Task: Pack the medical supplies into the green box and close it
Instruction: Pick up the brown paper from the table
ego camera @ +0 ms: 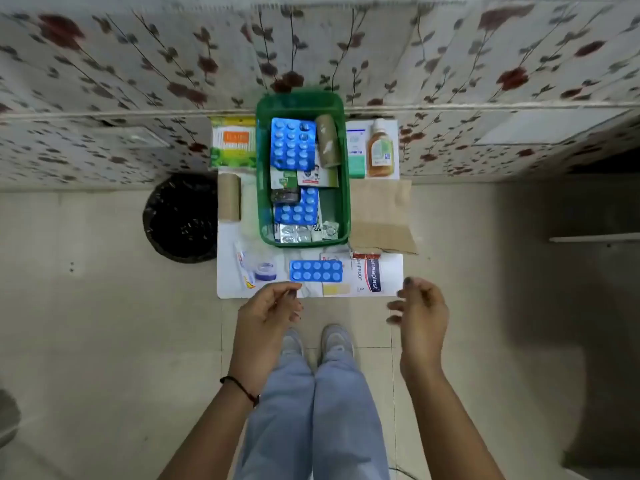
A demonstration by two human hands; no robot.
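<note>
The green box (346, 202) stands uncovered on a small white table (228, 289), holding blue blister packs, a brown bandage roll, sachets and foil strips. A blue blister pack (316, 270) lies in front of the box beside a white plaster packet (369, 277). A small tube (244, 268) and a little round jar (265, 270) lie at the front left. My left hand (268, 311) hovers at the table's front edge, fingers loosely curled, holding nothing. My right hand (420, 311) hangs open at the front right corner, empty.
Left of the box lie a green-and-white packet (233, 143) and a brown roll (229, 197). To its right are an amber bottle (380, 150), a mint carton (356, 150) and brown cardboard (381, 216). A black bin (180, 216) stands at the left. A floral wall lies behind.
</note>
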